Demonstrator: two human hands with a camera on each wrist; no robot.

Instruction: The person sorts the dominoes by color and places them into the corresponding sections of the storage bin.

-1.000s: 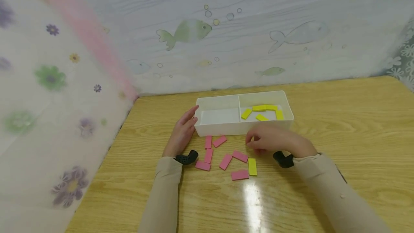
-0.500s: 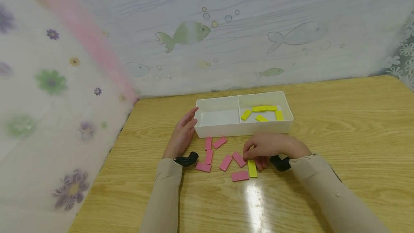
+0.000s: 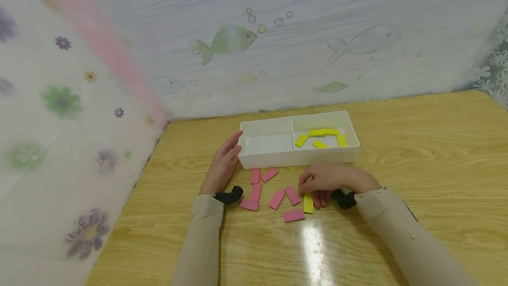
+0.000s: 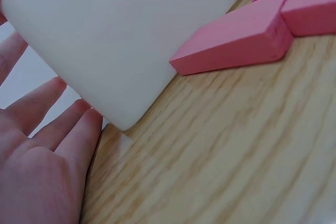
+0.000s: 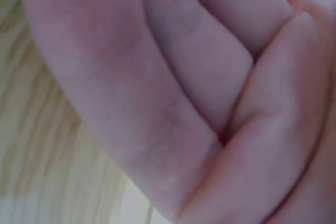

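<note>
Left hand (image 3: pixel 222 167): lying open on the counter (image 3: pixel 416 144), straight fingers (image 4: pixel 63 124) touching the left end wall of the white tray (image 3: pixel 278 159).
White tray: sitting just beyond both hands; divided into two compartments, the one nearer the left hand holding nothing visible.
Pink blocks (image 3: pixel 274 191): lying flat on the counter between the two hands, just in front of the tray; seven are showing, one (image 4: pixel 236 40) lying close beside the tray corner in the left wrist view.
Yellow block (image 3: pixel 308 203): lying flat on the counter under the right hand's fingertips, just beside the pink blocks.
Right hand (image 3: pixel 331 180): resting knuckles-up with fingers curling down onto the near end of the yellow block; whether it is gripping or only touching cannot be told.
Yellow blocks in tray (image 3: pixel 322 138): five are lying in the compartment just beyond the right hand.
</note>
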